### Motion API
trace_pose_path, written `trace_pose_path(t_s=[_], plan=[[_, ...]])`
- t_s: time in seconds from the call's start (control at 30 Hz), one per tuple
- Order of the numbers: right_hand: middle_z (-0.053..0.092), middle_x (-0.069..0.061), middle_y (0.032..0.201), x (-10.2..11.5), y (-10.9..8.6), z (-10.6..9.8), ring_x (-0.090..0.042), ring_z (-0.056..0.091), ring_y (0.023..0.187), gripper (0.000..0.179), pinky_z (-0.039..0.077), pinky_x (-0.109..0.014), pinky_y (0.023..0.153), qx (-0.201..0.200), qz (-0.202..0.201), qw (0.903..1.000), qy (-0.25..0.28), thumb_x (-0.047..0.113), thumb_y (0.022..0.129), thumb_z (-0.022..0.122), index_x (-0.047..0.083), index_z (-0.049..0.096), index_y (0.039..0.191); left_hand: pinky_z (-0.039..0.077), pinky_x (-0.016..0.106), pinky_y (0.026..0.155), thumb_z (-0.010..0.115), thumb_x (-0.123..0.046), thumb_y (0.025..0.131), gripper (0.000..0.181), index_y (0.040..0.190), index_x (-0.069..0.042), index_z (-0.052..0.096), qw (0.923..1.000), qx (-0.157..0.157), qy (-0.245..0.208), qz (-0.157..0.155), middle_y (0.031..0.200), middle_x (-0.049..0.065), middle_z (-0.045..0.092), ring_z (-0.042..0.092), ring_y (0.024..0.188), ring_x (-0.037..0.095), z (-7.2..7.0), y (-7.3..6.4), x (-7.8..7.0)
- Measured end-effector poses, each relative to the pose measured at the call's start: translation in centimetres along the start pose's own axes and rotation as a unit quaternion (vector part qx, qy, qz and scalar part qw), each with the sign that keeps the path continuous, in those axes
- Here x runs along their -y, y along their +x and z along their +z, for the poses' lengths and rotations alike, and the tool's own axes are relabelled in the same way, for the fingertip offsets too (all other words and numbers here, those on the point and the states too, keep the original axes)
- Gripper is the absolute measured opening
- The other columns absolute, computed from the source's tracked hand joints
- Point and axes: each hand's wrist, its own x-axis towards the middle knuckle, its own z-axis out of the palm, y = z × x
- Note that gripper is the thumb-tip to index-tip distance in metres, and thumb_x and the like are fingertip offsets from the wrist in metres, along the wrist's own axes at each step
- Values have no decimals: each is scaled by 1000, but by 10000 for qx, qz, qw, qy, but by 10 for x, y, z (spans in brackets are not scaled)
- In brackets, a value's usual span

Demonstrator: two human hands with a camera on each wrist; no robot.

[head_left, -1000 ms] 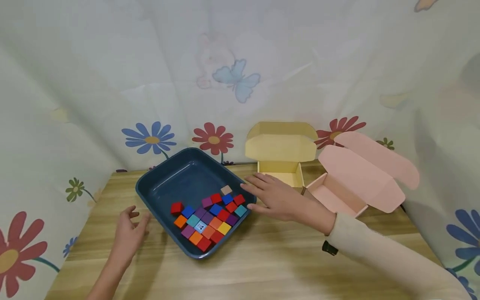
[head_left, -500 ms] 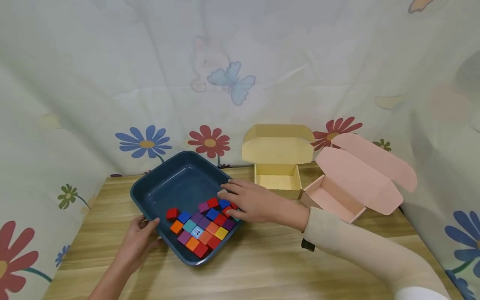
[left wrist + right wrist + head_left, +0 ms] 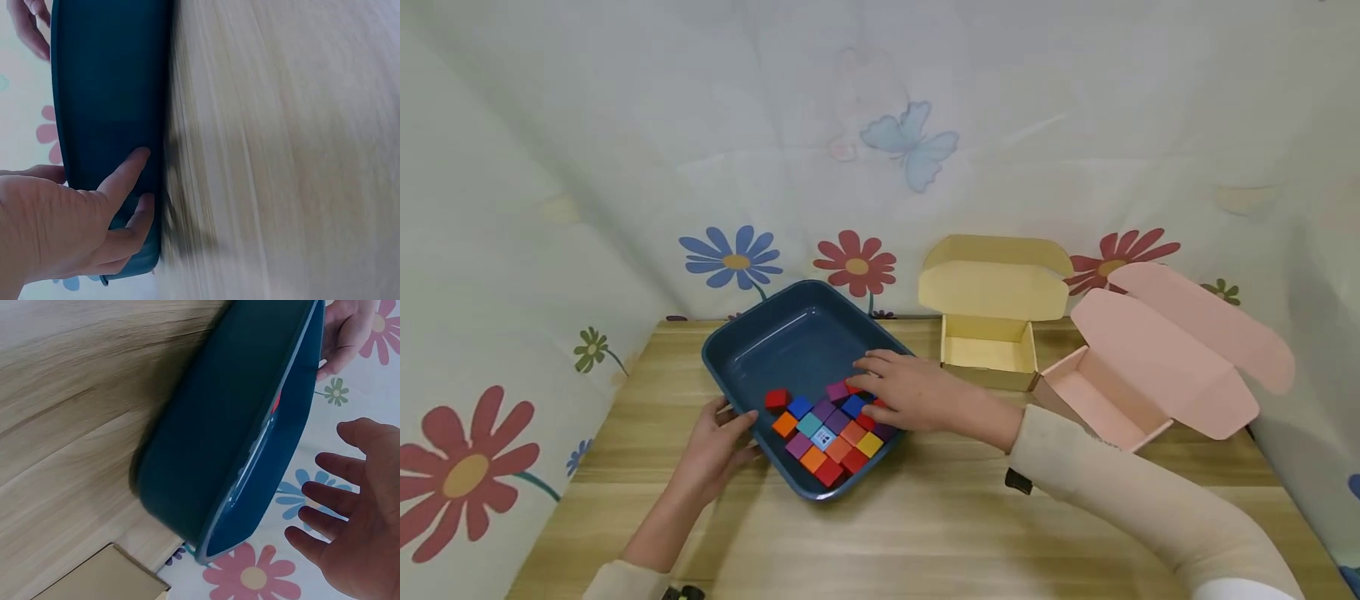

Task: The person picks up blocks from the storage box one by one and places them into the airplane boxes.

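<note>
A wood-look counter (image 3: 970, 525) stands by a flowery cloth (image 3: 790, 192). On it, a yellow box (image 3: 992, 292) and a pink box (image 3: 1165, 350) sit open, right of the blue tray (image 3: 790, 342). Colored blocks (image 3: 824, 438) lie in the tray; the right grip (image 3: 917, 392), fingers spread, hides some. The left grip (image 3: 715, 442) pinches the tray's side.

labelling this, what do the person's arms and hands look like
The left hand and right hand are ungloved. The right sleeve is cream and long, white fabric showing higher up, with a small black piece at its cuff. The left sleeve, only partly in view, is cream too, with another black piece beside it.
</note>
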Motion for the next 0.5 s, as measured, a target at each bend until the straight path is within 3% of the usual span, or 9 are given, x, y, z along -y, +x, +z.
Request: trace_pose_path(t_s=[0.27,0.5], plan=[[49,-9,152,-4,15,-12,-28,40,144,49,35,-39,118,83,-67,9999,-105,38,105,56,16,53,148,52,50,98,55,-7,105,80,162,-10,-1,9997,-158,-168,44,163,22,15,44,132,38,11,9,-8],[55,-7,147,6,33,-10,-25,45,138,45,38,-35,115,343,-182,9992,59,33,105,56,14,55,146,54,48,97,56,-7,104,79,163,-12,3,9993,-295,-203,-104,163,18,18,45,132,35,7,1,-1]])
